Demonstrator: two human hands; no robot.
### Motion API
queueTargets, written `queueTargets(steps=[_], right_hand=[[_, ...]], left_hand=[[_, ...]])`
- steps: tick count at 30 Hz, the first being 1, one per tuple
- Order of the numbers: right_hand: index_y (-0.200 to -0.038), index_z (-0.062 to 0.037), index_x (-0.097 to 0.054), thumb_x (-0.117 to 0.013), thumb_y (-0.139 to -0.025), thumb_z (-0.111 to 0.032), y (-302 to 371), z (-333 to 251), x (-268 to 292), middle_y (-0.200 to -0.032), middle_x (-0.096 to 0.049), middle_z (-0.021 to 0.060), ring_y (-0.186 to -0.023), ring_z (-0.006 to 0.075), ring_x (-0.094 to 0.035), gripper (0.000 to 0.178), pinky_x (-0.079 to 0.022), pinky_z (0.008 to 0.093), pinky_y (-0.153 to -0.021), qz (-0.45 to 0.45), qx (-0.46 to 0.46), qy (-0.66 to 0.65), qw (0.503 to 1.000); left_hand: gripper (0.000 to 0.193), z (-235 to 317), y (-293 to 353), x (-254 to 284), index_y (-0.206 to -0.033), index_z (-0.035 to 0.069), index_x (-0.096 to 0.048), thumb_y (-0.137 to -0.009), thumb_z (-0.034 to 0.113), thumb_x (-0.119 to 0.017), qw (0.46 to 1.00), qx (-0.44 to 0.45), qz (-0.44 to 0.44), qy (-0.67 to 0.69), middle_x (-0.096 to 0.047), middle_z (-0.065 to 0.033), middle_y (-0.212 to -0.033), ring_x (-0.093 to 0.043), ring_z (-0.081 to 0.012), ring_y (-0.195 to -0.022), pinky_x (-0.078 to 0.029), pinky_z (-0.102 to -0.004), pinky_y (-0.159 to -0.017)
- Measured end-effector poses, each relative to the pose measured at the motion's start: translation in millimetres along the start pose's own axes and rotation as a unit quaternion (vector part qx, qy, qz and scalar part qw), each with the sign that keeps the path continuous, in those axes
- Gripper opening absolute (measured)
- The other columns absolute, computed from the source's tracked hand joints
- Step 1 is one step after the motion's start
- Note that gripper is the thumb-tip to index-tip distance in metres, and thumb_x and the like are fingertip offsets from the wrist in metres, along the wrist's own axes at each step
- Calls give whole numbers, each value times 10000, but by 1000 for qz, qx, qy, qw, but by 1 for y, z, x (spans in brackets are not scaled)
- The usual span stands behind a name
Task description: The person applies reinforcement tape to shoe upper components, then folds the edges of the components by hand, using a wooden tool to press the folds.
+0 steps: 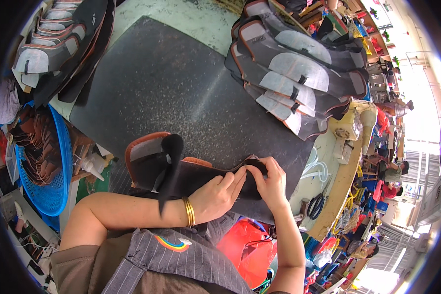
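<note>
A black shoe upper (147, 169) with brown edging and a grey lining patch lies along the near edge of a dark board (152, 83). At its left end a narrow black flap (171, 149) curls up and hangs over my left forearm. My left hand (218, 196) presses its fingertips together on the right end of the piece. Beside it, my right hand (269, 183) pinches the folded black edge between thumb and fingers. The two hands almost touch. What lies under the fingers is partly hidden.
More uppers lie overlapped in a pile (299, 68) at far right and in another stack (54, 54) at far left. A blue basket (63, 142) of brown pieces stands left. Clear tubing (316, 169) and a black coil (316, 206) lie right; people work beyond.
</note>
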State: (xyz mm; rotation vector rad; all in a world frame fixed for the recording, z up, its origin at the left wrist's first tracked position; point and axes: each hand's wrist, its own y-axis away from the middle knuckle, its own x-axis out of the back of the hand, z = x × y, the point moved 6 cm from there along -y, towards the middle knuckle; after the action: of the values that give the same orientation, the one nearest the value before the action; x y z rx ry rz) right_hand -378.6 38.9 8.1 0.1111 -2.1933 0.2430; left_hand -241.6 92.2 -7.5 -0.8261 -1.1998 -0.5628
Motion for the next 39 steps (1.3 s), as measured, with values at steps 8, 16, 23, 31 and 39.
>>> queueTargets(steps=[8,16,23,31,39], right_hand=[[-866,-22,-572,-708,-870,-133,5,2,-4,-761,-626,127,-684,320,-639,175,-507,407,-588,71,-3,83,994],[-1112,-2,-575,-682,-845,-77,38,-27,3,-1111,-603,207,-972,388,-596,297,-513,454,-815,75,80,54,992],[-1394,-114,-539,-633,-869,-474,71,-65,-28,-1443,-481,168,-1341,369,-440,643,-374,498,-1102,-134,178,180,958],[-1330,115,-473,-582,-926,-401,19,-134,-70,-1268,-559,284,-1121,429,-574,664,-470,463,-973,-126,175,-99,972],[-1277,70,-562,-634,-857,-517,2,-168,-103,-1086,-613,93,-876,175,-579,725,-451,272,-659,-65,186,251,947]], left_hand=[[737,2,-18,5,-1375,-52,-505,-809,388,-676,997,30,-65,37,-434,-256,-1469,-526,-217,-898,-506,-251,-717],[543,-1,-11,0,-1263,30,-618,-795,298,-676,998,16,-46,49,-460,-220,-1425,-534,-224,-875,-518,-284,-721],[384,-40,74,52,-1084,-44,-670,-762,153,-595,993,-105,31,48,-656,-155,-1157,-629,-244,-1086,-518,-343,-967],[281,-59,82,59,-981,29,-652,-721,133,-655,965,-9,120,232,-627,-98,-980,-627,-259,-891,-530,-364,-778],[427,-151,125,99,-1121,122,-729,-709,57,-640,985,100,129,51,-621,-34,-1185,-549,-271,-1024,-460,-374,-904]])
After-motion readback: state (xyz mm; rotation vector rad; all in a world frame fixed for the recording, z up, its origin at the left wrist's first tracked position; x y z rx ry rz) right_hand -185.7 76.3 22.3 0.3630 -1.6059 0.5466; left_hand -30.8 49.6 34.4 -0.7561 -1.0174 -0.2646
